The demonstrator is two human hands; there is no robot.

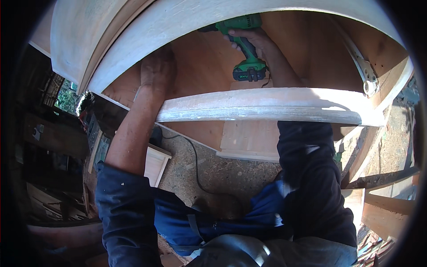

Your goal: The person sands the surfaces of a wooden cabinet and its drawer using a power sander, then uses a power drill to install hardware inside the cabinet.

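A green cordless drill (247, 49) with a dark battery at its base is inside the wooden cabinet frame (195, 58). My right hand (260, 40) is closed round its handle, and its nose points left, under the upper rail. My left hand (159, 69) reaches into the same opening at the left, close to the inner panel. Deep shadow and the upper rail hide its fingers, so I cannot make out what they touch. My right forearm passes behind the pale front rail (262, 100).
A metal slide rail (365, 73) is fixed inside the cabinet's right side. A dark cable (195, 164) runs over the dusty floor (178, 178). Curved wooden pieces (387, 204) lie at the right, and a pale wooden box (156, 162) stands low at the left.
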